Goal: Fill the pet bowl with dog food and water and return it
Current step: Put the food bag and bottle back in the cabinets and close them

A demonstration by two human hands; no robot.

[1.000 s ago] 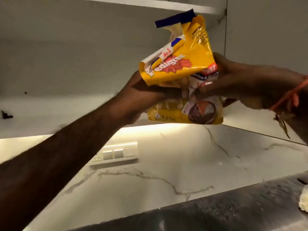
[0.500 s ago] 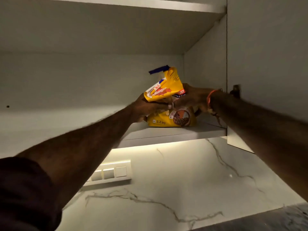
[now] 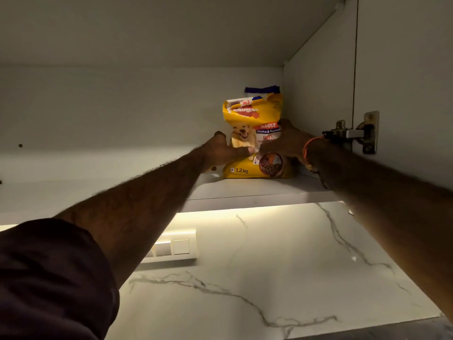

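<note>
While upright on shelf (image 3: 257, 190) | dog food bag (image 3: 255, 119) front faces camera | left hand (image 3: 220, 153), right hand (image 3: 284, 141) grip sides

The yellow dog food bag (image 3: 255, 143) looks like glossy printed plastic film, creased near its folded blue top. The white cabinet shelf (image 3: 257, 190) and side walls have a smooth matt laminate look. The door hinge (image 3: 353, 133) is shiny bare metal. The white wall panel with grey veins (image 3: 269, 266) looks like polished marble, glossy under the light. The dark sleeve (image 3: 49, 278) is matt cloth.
</note>
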